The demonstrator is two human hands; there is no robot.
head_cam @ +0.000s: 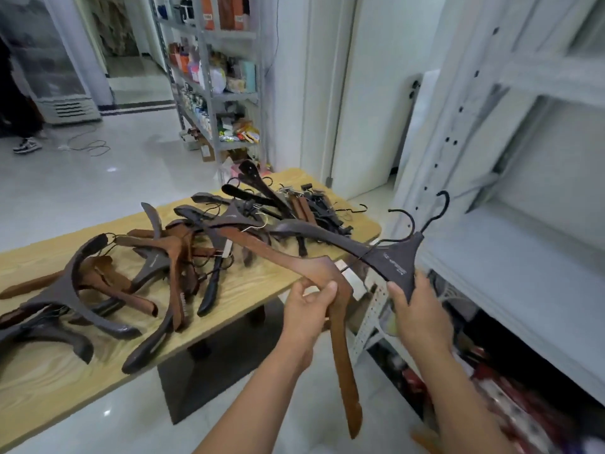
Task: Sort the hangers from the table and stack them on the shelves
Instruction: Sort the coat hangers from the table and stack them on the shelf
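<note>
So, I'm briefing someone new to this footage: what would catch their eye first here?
First, the two hands in the foreground: the left hand holds a reddish-brown wooden hanger, and the right hand holds a dark hanger. Behind them, a tangled pile of hangers sprawls over the light wooden table. White shelves stand on the right.

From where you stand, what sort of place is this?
Probably a shop's stockroom or back room: a wooden table heaped with clothes hangers, a metal rack crowded with boxes and bottles, and bare white shelves close by on the right.
</note>
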